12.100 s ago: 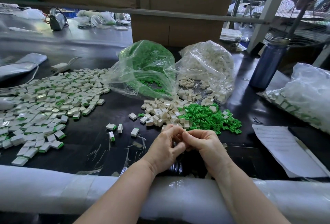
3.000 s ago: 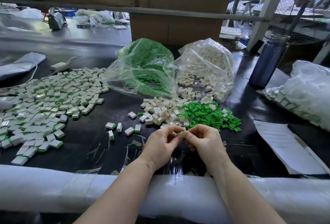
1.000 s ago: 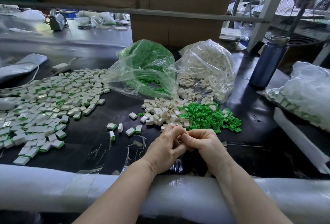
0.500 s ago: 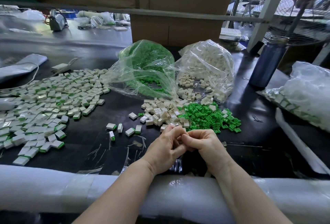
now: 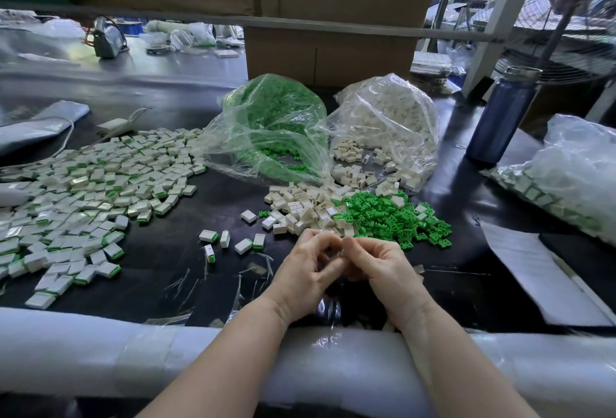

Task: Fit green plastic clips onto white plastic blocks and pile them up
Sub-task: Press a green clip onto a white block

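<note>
1. The left hand (image 5: 308,272) and right hand (image 5: 383,267) met fingertip to fingertip, fingers curled, pinching something small and mostly hidden; its direction couldn't be told.
2. White blocks (image 5: 300,209) and green clips (image 5: 388,217) lay heaped just beyond the hands.
3. The finished pile (image 5: 86,191) spread out to the left.

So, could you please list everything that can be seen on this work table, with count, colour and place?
finished blocks: many, white with green ends, spread at left
stray finished blocks: about five, centre
loose white blocks: small heap, beyond the hands
loose green clips: heap, right of the white blocks
bag of green clips: one, clear, centre back
bag of white blocks: one, clear, beside it
bottle: one, dark blue, right back
paper sheet: one, white, right front
bag of finished pieces: one, clear, far right
cardboard box: brown, back
left hand, right hand: fingertips together, the piece between them mostly hidden
</note>
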Demonstrator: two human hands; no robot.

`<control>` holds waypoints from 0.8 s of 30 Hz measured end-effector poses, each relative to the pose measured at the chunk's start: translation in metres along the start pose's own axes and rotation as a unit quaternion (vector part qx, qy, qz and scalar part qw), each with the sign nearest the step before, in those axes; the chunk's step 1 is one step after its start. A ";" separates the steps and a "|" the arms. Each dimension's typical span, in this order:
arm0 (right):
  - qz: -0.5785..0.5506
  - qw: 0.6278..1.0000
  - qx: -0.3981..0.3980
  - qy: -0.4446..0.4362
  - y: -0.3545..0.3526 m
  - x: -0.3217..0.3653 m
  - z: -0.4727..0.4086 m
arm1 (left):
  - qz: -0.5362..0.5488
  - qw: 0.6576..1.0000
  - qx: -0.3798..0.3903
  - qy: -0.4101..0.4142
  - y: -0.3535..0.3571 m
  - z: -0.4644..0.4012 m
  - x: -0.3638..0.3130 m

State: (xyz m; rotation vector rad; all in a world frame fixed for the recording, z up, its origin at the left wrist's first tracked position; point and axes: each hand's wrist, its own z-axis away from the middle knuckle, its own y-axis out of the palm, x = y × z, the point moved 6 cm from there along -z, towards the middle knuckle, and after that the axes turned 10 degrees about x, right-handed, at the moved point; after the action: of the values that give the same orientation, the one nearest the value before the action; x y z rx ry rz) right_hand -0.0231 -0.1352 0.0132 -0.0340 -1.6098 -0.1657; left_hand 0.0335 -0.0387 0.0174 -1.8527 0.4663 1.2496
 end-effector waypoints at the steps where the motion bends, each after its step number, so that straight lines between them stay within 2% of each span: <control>1: 0.000 1.000 -0.016 -0.006 -0.002 0.001 0.000 | 0.006 1.000 -0.009 -0.005 -0.001 0.000 0.001; 5: 0.034 0.996 -0.081 -0.023 -0.012 0.002 0.002 | 0.020 0.999 -0.034 -0.025 -0.004 -0.001 0.004; 10: 0.097 0.990 -0.094 -0.048 -0.012 0.009 0.004 | 0.048 0.997 -0.010 -0.051 0.000 -0.001 0.007; 19: 0.219 0.969 -0.112 -0.039 -0.013 0.006 0.001 | 0.026 0.998 -0.025 -0.057 0.000 0.001 0.003; 24: 0.241 0.955 -0.165 -0.054 -0.020 0.011 0.004 | -0.017 0.994 -0.087 -0.061 -0.009 0.003 0.005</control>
State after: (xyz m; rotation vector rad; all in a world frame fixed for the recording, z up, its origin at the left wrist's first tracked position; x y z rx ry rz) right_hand -0.0298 -0.1555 0.0227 -0.6985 -1.6202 -0.0511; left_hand 0.0401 -0.0303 0.0168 -1.9060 0.2653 1.4086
